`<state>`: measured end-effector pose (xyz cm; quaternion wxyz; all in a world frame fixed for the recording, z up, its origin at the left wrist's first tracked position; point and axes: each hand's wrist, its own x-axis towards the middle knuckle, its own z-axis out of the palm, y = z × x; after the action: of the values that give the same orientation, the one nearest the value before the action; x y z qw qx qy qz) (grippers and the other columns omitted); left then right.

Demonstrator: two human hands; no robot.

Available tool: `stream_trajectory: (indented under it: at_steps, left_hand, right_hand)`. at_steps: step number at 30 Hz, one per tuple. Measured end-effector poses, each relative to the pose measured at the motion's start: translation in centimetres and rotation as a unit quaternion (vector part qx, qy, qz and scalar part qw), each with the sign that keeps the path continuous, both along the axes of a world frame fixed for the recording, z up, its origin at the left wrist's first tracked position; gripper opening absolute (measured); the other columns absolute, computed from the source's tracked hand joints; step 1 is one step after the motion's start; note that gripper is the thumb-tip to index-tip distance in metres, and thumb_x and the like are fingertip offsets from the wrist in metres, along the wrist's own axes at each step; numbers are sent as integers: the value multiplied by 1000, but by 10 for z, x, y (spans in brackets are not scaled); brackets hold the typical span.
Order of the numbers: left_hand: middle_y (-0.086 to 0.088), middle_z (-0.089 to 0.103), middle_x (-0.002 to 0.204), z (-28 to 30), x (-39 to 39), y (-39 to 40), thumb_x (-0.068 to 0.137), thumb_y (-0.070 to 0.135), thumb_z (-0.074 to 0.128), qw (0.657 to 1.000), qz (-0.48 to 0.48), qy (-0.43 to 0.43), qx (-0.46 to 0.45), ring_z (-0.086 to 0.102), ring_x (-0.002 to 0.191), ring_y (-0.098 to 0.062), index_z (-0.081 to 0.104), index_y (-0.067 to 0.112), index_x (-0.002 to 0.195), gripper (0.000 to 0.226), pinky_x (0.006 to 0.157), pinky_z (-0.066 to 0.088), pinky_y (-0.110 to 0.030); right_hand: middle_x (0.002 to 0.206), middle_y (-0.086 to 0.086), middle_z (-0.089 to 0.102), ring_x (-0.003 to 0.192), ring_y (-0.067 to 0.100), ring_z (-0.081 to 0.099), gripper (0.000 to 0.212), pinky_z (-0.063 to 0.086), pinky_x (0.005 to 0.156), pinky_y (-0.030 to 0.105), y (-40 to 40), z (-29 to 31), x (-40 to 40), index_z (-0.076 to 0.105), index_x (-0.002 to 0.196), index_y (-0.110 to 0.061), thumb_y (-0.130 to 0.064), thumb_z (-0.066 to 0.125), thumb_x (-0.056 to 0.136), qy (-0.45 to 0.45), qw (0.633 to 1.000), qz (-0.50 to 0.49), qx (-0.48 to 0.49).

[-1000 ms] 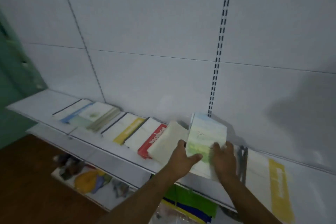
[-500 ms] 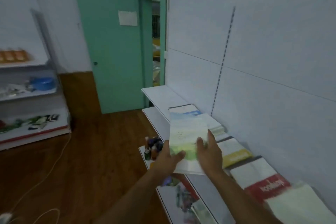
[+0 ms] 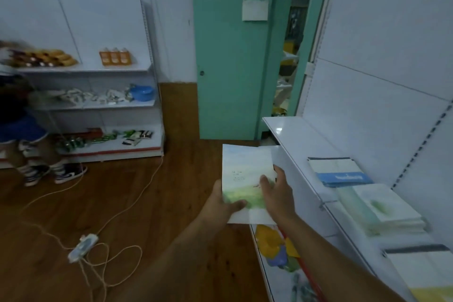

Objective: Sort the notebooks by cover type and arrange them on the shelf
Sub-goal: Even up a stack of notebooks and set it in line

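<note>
Pale blue-and-green landscape notebook point(image 3: 246, 179)

I find no text that I can read with certainty. The landscape-cover notebook point(image 3: 246, 179) that I hold carries a few small dark marks near its middle, too small to make out. The blue-banded notebook point(image 3: 339, 173) on the upper shelf point(image 3: 291, 140) bears pale lettering on its band, blurred beyond reading. The paper sheet point(image 3: 255, 10) fixed to the green door point(image 3: 228, 56) shows no legible writing. The orange bottles point(image 3: 114, 56) on the far shelving have light labels, whose print is too distant to tell. The yellow-banded notebook point(image 3: 426, 274) at the lower right shows no lettering that I can resolve.
</note>
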<state>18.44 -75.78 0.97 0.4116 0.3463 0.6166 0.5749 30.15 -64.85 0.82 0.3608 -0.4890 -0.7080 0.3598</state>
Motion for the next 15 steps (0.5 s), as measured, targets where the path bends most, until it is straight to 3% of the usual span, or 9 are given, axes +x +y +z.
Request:
stream_trajectory:
  at_steps: [4, 7, 15]
  left_hand:
    - [0, 61, 115, -11, -35, 29, 89, 15, 64, 1000, 25, -8, 6, 68, 94, -15, 38, 22, 121, 42, 67, 56, -22]
    - [-1, 61, 117, -10, -63, 66, 87, 16, 66, 999, 46, 9, -7, 68, 96, -17, 38, 21, 122, 45, 69, 58, -24]
    - [3, 56, 112, 17, -117, 179, 82, 9, 72, 994, 84, 66, -36, 62, 88, -9, 37, 18, 119, 52, 55, 51, -11]
  right_hand:
    - [122, 2, 58, 83, 4, 59, 44, 41, 51, 8, 40, -12, -46, 39, 137, -19, -34, 47, 96, -4, 999, 37, -2]
    - [117, -3, 59, 76, -1, 60, 45, 44, 49, 10, 80, -13, -78, 39, 138, -20, -33, 48, 96, 16, 998, 60, -8]
    - [121, -5, 58, 85, 7, 64, 48, 50, 53, 16, 199, 4, -142, 34, 140, -26, -38, 48, 95, 30, 994, 104, -34]
